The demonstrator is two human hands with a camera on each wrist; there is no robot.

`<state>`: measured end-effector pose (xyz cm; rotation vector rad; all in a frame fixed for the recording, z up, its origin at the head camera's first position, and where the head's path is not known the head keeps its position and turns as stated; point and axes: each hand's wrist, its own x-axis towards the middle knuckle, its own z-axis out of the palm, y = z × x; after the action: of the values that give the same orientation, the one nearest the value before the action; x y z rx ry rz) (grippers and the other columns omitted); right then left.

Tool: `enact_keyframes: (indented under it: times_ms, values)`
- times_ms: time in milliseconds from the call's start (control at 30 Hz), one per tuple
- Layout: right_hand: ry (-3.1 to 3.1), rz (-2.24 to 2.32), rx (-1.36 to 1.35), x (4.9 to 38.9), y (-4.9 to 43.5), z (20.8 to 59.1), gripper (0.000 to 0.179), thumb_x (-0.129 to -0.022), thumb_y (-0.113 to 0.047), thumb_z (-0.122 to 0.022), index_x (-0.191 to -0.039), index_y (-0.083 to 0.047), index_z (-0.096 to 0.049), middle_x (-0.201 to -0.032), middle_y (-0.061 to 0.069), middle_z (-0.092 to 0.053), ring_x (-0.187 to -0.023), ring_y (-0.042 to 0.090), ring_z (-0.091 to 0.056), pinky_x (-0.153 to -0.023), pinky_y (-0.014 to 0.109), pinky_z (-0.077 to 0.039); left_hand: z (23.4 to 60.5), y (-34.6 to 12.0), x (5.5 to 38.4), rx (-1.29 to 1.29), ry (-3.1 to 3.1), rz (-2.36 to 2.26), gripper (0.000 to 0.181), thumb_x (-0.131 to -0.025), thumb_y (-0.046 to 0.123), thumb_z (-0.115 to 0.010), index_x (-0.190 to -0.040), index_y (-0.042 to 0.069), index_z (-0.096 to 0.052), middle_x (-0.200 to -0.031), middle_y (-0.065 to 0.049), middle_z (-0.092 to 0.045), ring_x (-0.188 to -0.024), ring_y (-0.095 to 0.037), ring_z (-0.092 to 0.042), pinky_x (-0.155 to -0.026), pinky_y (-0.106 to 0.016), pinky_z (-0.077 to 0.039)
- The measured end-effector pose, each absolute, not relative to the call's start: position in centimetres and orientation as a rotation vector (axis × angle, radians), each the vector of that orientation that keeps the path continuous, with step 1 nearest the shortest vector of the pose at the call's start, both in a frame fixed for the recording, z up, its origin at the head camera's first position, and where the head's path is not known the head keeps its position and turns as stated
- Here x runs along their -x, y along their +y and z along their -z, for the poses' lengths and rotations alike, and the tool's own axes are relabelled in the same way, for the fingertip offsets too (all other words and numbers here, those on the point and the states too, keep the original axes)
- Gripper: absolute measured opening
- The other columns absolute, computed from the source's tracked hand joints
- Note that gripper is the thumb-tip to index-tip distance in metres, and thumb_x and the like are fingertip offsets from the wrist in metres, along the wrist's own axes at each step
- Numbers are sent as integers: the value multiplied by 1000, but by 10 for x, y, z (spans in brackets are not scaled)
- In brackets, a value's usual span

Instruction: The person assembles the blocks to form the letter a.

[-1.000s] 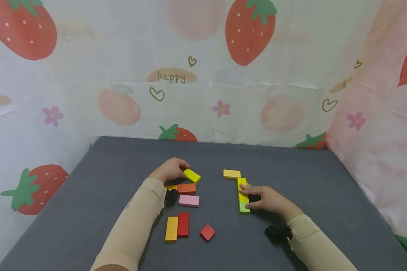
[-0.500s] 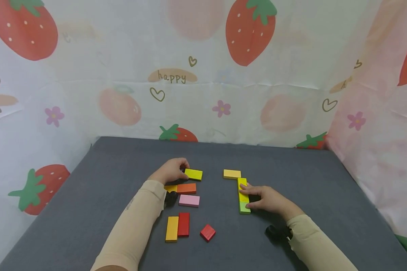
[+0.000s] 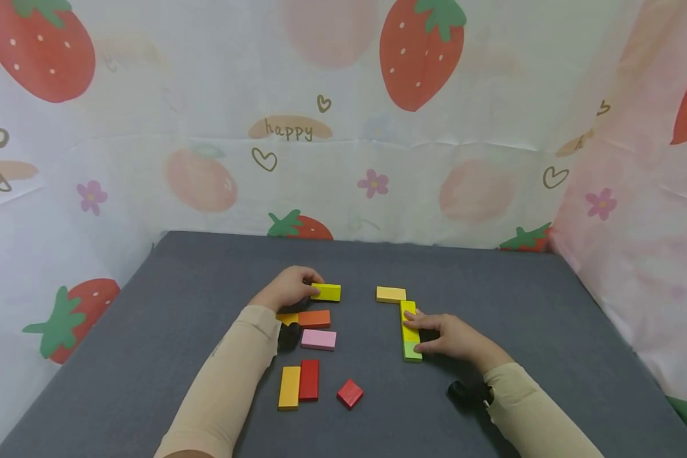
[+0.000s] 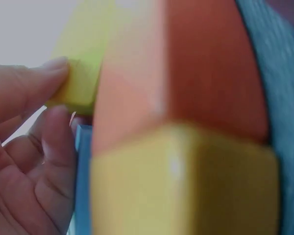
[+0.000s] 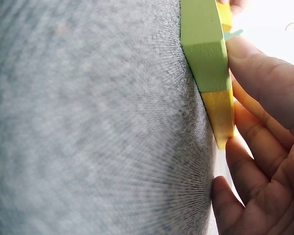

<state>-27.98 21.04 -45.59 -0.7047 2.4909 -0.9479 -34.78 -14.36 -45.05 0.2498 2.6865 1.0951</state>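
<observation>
My left hand [image 3: 286, 287] pinches a yellow block [image 3: 326, 292] between thumb and fingers, beyond the orange block [image 3: 315, 319]. In the left wrist view the thumb presses the end of this yellow block [image 4: 78, 88], and a blue block [image 4: 83, 181] shows beside the fingers; the hand hides it in the head view. On the right, fingers of my right hand [image 3: 455, 337] rest on another yellow block [image 3: 408, 308], with the thumb touching the green block [image 3: 411, 352] that meets its near end. A pale yellow block [image 3: 391, 294] lies crosswise at the far end of this row.
An amber block [image 3: 288, 318], partly behind the left wrist, adjoins the orange one. Nearer are a pink block [image 3: 319, 340], an amber block [image 3: 289, 388] beside a red block [image 3: 309, 380], and a turned red block [image 3: 350, 394]. Grey cloth [image 3: 378, 432] covers the table.
The yellow block in my left hand has swung from slanted to lying left-right, then shifted slightly away. My right hand and its row of blocks stay put.
</observation>
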Motion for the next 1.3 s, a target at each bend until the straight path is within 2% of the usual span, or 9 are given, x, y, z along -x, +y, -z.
enact_keyframes:
  times_ms: [500,800,1100,1300]
  values:
    - [2501,949,708,280,210,456,56,-76,-37,-71,-127,-22,-54,-140,-6,-39,-135,24,-24,-105,48,-23,439,-111,350,-134,2621,-1299,16,-86,20,-63,-100,15,-68,-102,-2,-60,-86,-18,-56,-76,-29,-49]
    - [2506,940,705,279,211,456,56,-76,-38,-71,-127,-22,-54,-140,-5,-39,-135,25,-25,-104,49,-23,441,-93,355,-191,2612,-1277,18,-87,18,-62,-103,12,-67,-102,-3,-61,-85,-18,-56,-77,-29,-49]
    - [2501,950,710,280,211,457,56,-76,-37,-71,-127,-23,-54,-140,-6,-39,-135,24,-24,-105,49,-23,448,-87,359,-219,2564,-1204,17,-88,17,-61,-101,11,-69,-95,-2,-63,-80,-17,-57,-73,-28,-49]
    - [2500,950,724,280,212,458,57,-76,-38,-70,-128,-21,-54,-141,-6,-39,-135,25,-24,-104,49,-23,446,-83,356,-260,2595,-1101,18,-86,18,-62,-102,13,-69,-97,-1,-64,-84,-18,-56,-76,-31,-47]
